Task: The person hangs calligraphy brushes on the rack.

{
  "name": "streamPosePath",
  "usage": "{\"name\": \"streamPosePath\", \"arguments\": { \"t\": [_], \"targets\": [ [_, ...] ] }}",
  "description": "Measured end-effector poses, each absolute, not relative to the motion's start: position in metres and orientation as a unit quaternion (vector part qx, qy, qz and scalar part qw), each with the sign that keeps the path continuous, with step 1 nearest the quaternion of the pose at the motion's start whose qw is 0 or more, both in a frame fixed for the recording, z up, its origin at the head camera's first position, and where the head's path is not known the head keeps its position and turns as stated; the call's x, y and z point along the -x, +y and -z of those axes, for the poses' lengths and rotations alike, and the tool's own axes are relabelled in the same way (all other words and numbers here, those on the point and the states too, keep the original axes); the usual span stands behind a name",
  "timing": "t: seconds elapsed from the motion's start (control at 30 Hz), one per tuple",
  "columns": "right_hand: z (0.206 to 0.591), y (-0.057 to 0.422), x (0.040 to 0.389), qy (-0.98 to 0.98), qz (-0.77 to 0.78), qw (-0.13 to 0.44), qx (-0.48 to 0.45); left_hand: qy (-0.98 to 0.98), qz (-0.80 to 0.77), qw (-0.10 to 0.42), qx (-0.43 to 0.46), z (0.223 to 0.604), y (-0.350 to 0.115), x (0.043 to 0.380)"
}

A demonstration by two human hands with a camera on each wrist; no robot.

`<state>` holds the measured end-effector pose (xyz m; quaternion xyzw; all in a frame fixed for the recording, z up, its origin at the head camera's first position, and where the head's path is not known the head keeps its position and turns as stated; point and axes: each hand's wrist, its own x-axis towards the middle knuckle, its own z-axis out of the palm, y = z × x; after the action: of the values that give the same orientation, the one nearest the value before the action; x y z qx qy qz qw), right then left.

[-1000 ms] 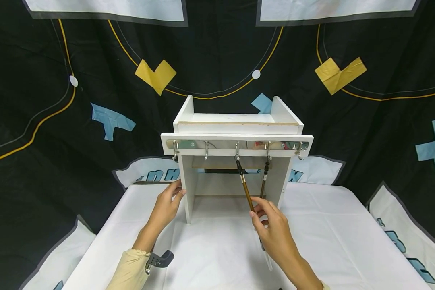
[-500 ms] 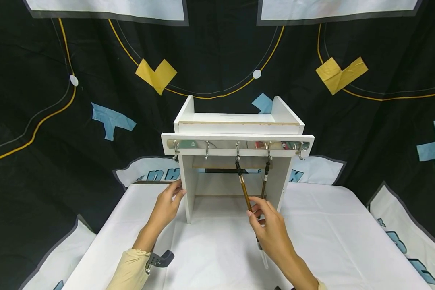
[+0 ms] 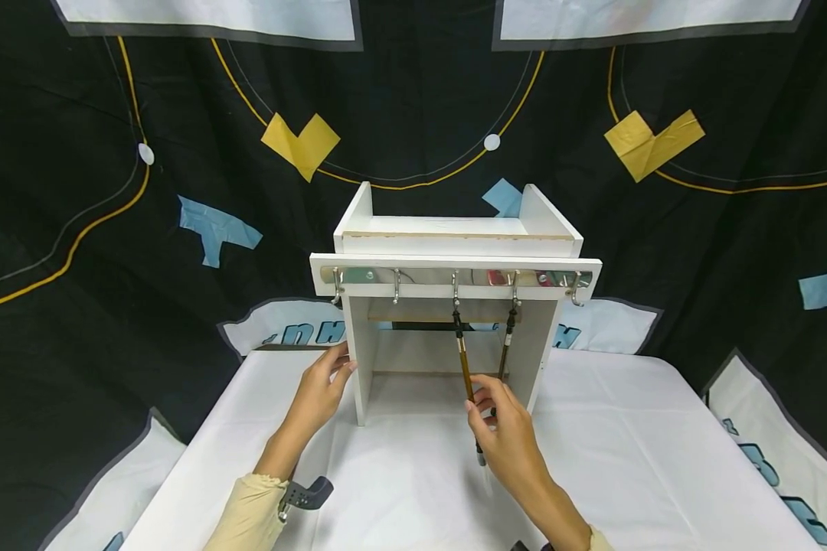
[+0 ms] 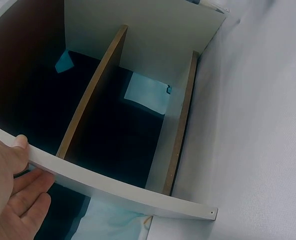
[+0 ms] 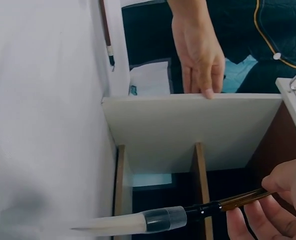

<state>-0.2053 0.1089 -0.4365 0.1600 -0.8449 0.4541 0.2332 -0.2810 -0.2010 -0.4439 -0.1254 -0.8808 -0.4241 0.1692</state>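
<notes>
A calligraphy brush (image 3: 464,360) with a brown handle hangs by its black top from the middle hook (image 3: 455,287) of a white wooden rack (image 3: 448,245). My right hand (image 3: 506,428) pinches its handle between thumb and fingers. In the right wrist view its pale bristle head (image 5: 118,224) points away from the hand. Just right of it, a second brush (image 3: 505,352) hangs from the neighbouring hook, its lower part mostly hidden behind my hand. On the rack's left side panel (image 3: 360,367) my left hand (image 3: 320,386) holds the front edge, thumb on one face and fingers on the other.
Several metal hooks line the rail (image 3: 324,289), some with nothing hanging. Shelf boards (image 4: 95,92) cross the rack's inside. A white cloth covers the table (image 3: 606,428). Behind stands a black curtain (image 3: 413,99) with taped shapes. A thin brown rod (image 5: 106,25) shows in the right wrist view.
My right hand has shifted slightly left with the brush's lower end, so the brush hangs more upright. My left hand keeps its place on the side panel.
</notes>
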Motion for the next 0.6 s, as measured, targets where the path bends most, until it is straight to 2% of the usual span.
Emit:
{"name": "streamPosePath", "arguments": {
  "t": [0.6],
  "targets": [
    [0.452,0.099,0.226,-0.839,-0.454,0.249,-0.167,-0.880,0.431,0.161,0.118,0.444,-0.200,0.280]
  ]
}}
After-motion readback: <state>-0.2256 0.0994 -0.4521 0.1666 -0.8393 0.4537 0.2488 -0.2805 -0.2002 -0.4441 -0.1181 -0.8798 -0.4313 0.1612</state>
